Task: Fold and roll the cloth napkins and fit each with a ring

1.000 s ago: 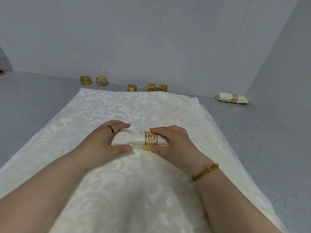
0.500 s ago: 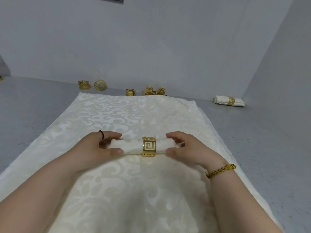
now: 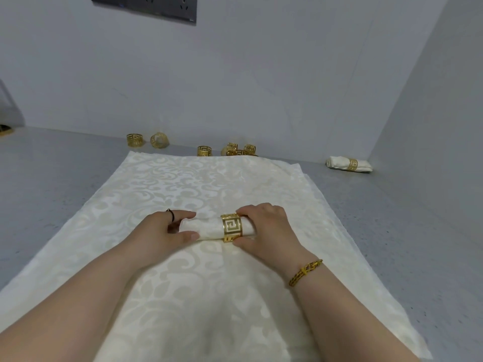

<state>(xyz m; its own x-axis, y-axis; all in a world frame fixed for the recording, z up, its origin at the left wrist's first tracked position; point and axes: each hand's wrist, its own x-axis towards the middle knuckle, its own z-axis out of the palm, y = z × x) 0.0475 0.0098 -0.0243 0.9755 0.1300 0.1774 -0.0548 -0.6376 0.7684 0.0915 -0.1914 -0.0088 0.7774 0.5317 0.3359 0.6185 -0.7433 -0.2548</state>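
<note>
A rolled cream napkin (image 3: 206,228) lies crosswise on a flat stack of cream damask napkins (image 3: 183,184). A gold ring with a key pattern (image 3: 231,227) sits around the roll, right of its middle. My left hand (image 3: 159,233) grips the roll's left end between thumb and fingers. My right hand (image 3: 266,228) holds the roll's right end, with fingertips and thumb against the ring's right edge. The roll's right end is hidden under that hand.
Several loose gold rings (image 3: 203,150) stand along the back wall, with two more (image 3: 134,140) further left. A rolled napkin with its ring (image 3: 349,164) lies in the far right corner. The grey counter (image 3: 52,184) shows on both sides of the stack.
My right hand has closed in from the roll's far end onto the ring. The ring now sits a little further right on the roll. My left hand has kept its grip.
</note>
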